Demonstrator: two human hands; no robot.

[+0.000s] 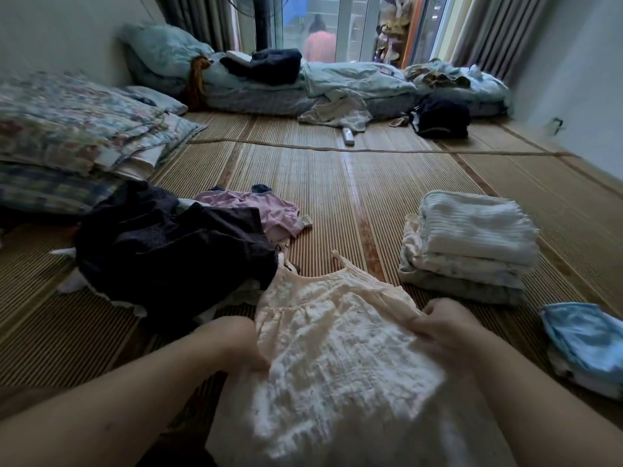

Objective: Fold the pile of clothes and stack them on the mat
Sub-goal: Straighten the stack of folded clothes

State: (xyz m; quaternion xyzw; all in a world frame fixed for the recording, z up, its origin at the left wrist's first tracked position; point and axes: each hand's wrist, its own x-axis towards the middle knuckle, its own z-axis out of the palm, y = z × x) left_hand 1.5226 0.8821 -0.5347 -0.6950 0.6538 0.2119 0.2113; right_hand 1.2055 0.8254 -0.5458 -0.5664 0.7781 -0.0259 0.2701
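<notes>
— Where was the cream dress [337, 332]?
— Between the left hand [236, 342] and right hand [445, 325], fingers [419, 323] pinching its side edges, over the mat [337, 183].
— Risk?
— Uneven pulls could have skewed the fold, and the straps [340, 261] beyond the fingers might have bunched.

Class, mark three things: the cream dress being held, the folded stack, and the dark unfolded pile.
cream dress [337, 332]: head view, middle of its crinkled front.
folded stack [472, 227]: head view, top white ribbed piece.
dark unfolded pile [168, 244]: head view, centre of the top garment.

Floral quilts [77, 123] stacked left; white remote [349, 136] near rumpled bedding [357, 82] behind.
</notes>
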